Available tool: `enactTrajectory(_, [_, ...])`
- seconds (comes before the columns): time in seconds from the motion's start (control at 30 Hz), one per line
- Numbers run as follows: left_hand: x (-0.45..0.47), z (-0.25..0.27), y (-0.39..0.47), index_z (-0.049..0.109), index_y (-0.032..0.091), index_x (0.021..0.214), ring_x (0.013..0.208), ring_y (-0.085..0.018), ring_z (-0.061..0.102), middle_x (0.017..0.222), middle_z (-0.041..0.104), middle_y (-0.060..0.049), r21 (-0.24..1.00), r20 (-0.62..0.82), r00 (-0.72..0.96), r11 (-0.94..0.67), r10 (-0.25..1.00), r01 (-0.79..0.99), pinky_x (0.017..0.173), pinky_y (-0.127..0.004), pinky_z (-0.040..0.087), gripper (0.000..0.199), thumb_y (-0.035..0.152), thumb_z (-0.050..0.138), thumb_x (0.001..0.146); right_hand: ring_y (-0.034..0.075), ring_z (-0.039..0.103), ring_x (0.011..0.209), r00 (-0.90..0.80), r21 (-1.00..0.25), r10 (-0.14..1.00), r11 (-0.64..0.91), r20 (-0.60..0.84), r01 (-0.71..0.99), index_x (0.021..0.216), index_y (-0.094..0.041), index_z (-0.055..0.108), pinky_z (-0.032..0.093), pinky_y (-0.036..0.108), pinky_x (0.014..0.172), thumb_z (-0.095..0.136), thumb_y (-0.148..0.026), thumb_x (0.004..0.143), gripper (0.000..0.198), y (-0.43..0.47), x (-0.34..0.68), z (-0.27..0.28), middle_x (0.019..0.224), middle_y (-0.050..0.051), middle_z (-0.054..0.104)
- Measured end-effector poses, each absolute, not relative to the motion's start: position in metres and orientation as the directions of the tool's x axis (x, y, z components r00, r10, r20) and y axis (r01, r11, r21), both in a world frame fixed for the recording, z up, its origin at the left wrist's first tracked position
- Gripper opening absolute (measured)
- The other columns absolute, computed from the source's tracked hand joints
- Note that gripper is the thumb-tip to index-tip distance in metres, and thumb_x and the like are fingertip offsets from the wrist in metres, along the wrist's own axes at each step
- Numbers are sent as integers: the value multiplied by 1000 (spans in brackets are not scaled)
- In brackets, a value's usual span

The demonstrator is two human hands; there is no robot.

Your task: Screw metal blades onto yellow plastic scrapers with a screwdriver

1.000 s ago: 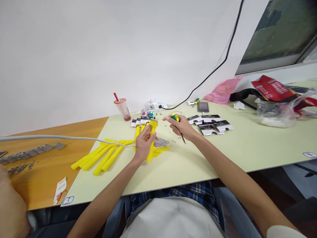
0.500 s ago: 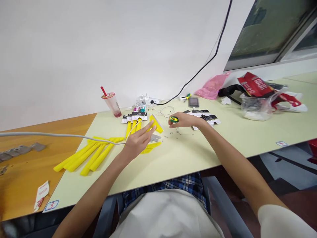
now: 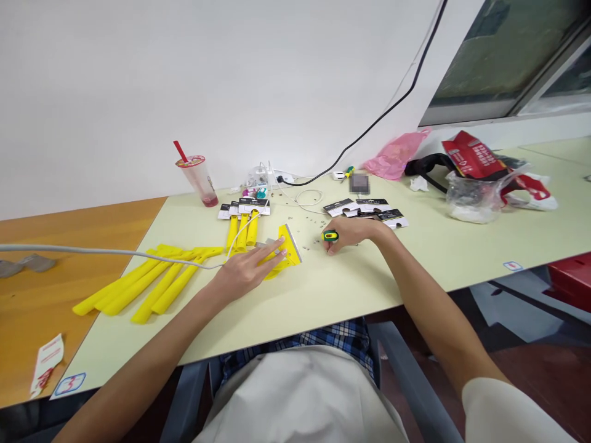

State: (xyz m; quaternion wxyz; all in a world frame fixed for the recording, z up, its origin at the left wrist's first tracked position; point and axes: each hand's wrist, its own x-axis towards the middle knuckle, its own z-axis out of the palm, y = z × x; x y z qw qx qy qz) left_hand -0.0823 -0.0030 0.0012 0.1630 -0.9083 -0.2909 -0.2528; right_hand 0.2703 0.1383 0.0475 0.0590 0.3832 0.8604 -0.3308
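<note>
My left hand (image 3: 244, 272) grips a yellow scraper head (image 3: 292, 247) with a metal blade along its right edge, tilted just over the table. Under and beside those fingers lie another yellow piece (image 3: 273, 274) and a grey blade (image 3: 266, 243), partly covered. A screwdriver (image 3: 330, 236) with a green and yellow handle is in my right hand (image 3: 351, 231), its fingers curled round it; the shaft is hidden. That hand is low over the table, beside several small loose screws (image 3: 316, 242).
Several yellow scraper handles (image 3: 173, 280) lie at left, crossed by a grey cable (image 3: 115, 253). Carded yellow scrapers (image 3: 252, 227) and black-and-white cards (image 3: 390, 217) lie farther back. A cup with a straw (image 3: 198, 181) stands near the wall. Bags (image 3: 478, 191) sit at right.
My left hand has brought the scraper head lower, over the other yellow piece. My right hand has come down nearer the table and the screws, still with the screwdriver. The view has shifted slightly.
</note>
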Motion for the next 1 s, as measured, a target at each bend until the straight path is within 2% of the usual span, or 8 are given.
enactTrajectory(0.13, [-80,-2,-8,61,27,160,125,-23,79,162,63,-14,-167,564,700,-770,438,616,101,-34,66,53,10,51,111,18,61,69,-692,-530,625,472,-361,704,87,-19,83,38,29,57,83,-37,75,21,137,267,44,82,3,78])
enactTrajectory(0.3, [-81,-4,-9,55,24,163,116,-22,82,161,64,-16,-223,585,715,-771,383,596,94,-31,66,61,3,51,107,20,64,77,-737,-562,588,504,-333,656,89,-18,82,44,30,66,83,-39,77,24,135,264,43,87,5,80])
enactTrajectory(0.5, [-79,-2,-13,48,25,169,115,-20,81,165,61,-16,-236,548,737,-773,395,589,91,-29,65,66,2,45,108,19,60,74,-717,-506,605,524,-345,686,88,-18,79,41,30,64,79,-37,80,20,133,258,46,85,5,76])
enactTrajectory(0.57, [-78,-2,-14,50,25,168,116,-21,81,164,61,-15,-239,537,742,-771,401,590,91,-30,65,64,3,45,108,19,57,70,-696,-452,638,540,-330,710,82,-20,73,39,31,63,79,-40,82,21,133,258,45,78,3,71])
enactTrajectory(0.67, [-77,-2,-13,56,24,164,117,-22,81,163,62,-15,-248,534,745,-769,399,589,91,-30,65,59,5,47,109,16,47,62,-673,-362,687,574,-274,734,71,-22,57,34,33,60,79,-43,85,33,136,257,40,70,0,60])
enactTrajectory(0.77, [-77,-4,-12,58,26,164,118,-21,81,163,63,-14,-226,539,734,-769,412,597,90,-29,65,61,4,48,108,15,41,60,-679,-375,694,579,-239,724,70,-23,50,31,33,59,77,-44,89,39,139,259,33,67,-1,54])
enactTrajectory(0.87, [-78,-5,-10,55,30,166,116,-20,81,163,63,-12,-197,545,720,-770,428,607,87,-28,64,66,3,48,106,17,48,63,-659,-420,731,549,-177,723,75,-23,57,33,33,62,74,-44,93,33,140,261,33,70,0,60])
enactTrajectory(1.0, [-77,-4,-11,57,26,164,116,-22,81,162,64,-14,-228,536,737,-769,413,597,86,-30,65,60,5,49,108,22,63,78,-629,-488,777,550,3,677,89,-21,72,41,34,73,69,-39,97,20,128,260,49,90,8,77])
